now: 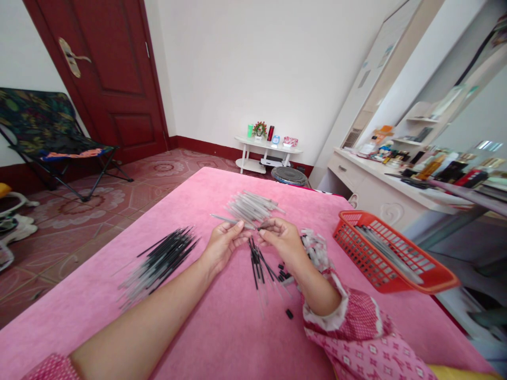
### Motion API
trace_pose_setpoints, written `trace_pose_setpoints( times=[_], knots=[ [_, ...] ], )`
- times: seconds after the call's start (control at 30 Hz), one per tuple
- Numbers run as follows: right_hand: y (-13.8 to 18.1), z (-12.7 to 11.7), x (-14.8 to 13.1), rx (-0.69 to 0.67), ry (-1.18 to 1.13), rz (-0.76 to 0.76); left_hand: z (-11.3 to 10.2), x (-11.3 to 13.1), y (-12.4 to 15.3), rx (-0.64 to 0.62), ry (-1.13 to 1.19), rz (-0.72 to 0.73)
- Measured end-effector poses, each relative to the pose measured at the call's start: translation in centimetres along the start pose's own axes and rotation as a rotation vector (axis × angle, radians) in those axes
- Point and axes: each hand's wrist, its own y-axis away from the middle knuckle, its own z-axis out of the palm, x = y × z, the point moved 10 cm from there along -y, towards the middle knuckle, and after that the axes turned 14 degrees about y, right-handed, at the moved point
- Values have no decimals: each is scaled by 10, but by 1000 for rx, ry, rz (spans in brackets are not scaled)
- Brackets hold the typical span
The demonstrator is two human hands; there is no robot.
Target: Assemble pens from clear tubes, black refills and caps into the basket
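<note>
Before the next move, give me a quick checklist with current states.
1. Left hand gripping a thin grey stick: ok.
2. Right hand pinching a small dark piece: ok.
3. Stick and dark piece joined: cannot tell, too blurred.
4. Grey bundle lying beyond the hands: ok.
5. Short black pieces all together: not ok; a stray one lies nearer the camera.
6. Red basket upright: ok.

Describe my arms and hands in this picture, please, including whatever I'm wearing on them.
Your left hand and right hand are ungloved. The right sleeve is pink with a repeating motif, a dotted band and whitish edging. Only a dotted pink bit of the left sleeve shows.
</note>
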Motion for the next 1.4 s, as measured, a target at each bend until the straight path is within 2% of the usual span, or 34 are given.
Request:
trace_pose_setpoints(
  times=[0.17,0.77,1.03,1.4],
  knots=[
    [0,7,3,-34,-56,1,1,0,1,7,-4,5],
    [0,6,3,-2,17,-6,7,2,2,-44,-76,38],
    [0,10,11,-54,132,23,17,5,6,-137,-143,85],
    [5,15,-2,-96,310,-100,16,4,5,-132,-130,92]
  ],
)
